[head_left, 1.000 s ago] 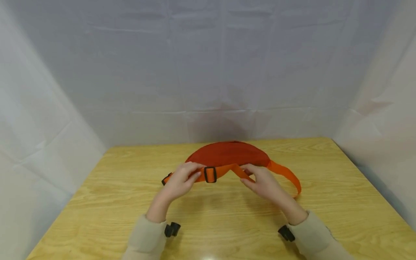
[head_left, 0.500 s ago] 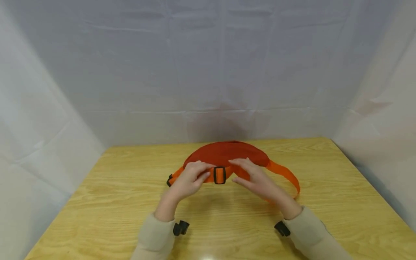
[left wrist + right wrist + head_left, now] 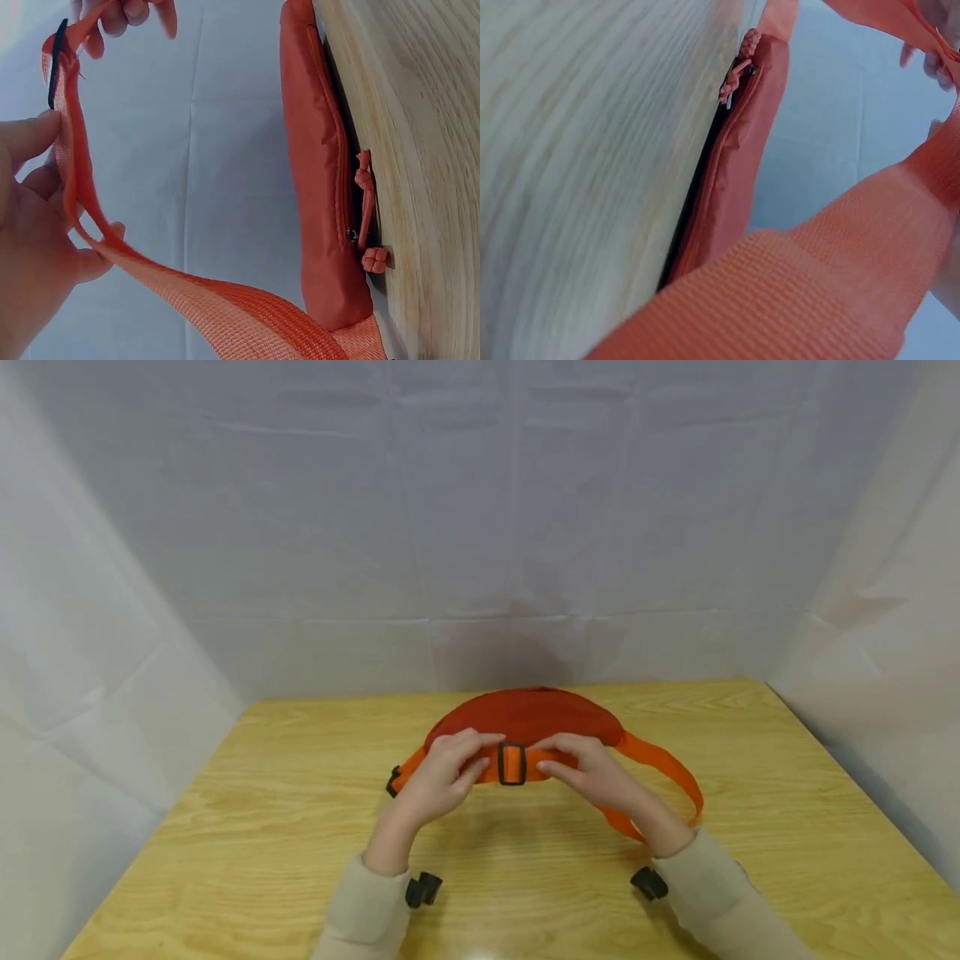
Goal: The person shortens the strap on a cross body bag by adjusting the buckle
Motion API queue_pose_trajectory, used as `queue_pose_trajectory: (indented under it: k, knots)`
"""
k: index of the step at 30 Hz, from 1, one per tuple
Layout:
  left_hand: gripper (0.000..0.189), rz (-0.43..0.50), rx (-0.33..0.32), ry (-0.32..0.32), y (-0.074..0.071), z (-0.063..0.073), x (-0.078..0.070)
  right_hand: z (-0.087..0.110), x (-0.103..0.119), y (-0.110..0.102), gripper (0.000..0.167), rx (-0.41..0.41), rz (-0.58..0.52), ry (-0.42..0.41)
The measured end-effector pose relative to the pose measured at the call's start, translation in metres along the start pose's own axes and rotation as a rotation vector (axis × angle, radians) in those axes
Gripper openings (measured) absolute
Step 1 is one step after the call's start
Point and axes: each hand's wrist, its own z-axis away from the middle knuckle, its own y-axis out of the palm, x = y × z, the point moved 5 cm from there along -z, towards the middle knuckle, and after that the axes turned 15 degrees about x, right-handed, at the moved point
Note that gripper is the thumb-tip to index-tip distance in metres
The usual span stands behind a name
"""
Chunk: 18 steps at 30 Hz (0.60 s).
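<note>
A red waist bag (image 3: 525,714) lies on the wooden table, with its orange webbing strap (image 3: 663,760) looped toward me. Just left of the black strap slider (image 3: 523,765), my left hand (image 3: 435,785) pinches the strap between thumb and fingers. My right hand (image 3: 600,774) pinches it on the slider's other side. This middle stretch is raised off the table, in front of the bag. In the left wrist view the webbing runs doubled past the left fingers (image 3: 45,180), with the slider (image 3: 55,67) seen edge-on. Webbing hides much of the right hand in the right wrist view.
At the strap's left end sits a black buckle (image 3: 393,782). A knotted cord zipper pull (image 3: 365,195) hangs from the bag. Behind and beside the wooden table (image 3: 300,760) hang pale sheets (image 3: 480,527). Black wrist devices (image 3: 424,889) project from both sleeves.
My left hand has moved right with the slider. The right hand let go of the strap, opened, then took hold again beside the slider. The right strap loop now reaches nearer to me.
</note>
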Motion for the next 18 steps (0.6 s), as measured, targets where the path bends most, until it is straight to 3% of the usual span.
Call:
queue_pose_trajectory:
  k: [5, 8, 12, 18]
  knots:
    - [0.032, 0.050, 0.054, -0.093, 0.003, 0.004, 0.004, -0.002, -0.014, 0.003, 0.021, 0.035, -0.133, 0.037]
    - [0.046, 0.051, 0.078, -0.145, 0.006, 0.006, 0.004, -0.003, -0.028, 0.006, 0.021, 0.048, -0.198, 0.049]
    - [0.057, -0.003, 0.047, -0.162, 0.007, 0.003, 0.003, -0.004, -0.041, 0.008, 0.023, 0.066, -0.266, 0.053]
    - [0.054, -0.055, -0.021, -0.146, 0.005, -0.002, 0.001, -0.004, -0.045, 0.005, 0.026, 0.068, -0.332, 0.033]
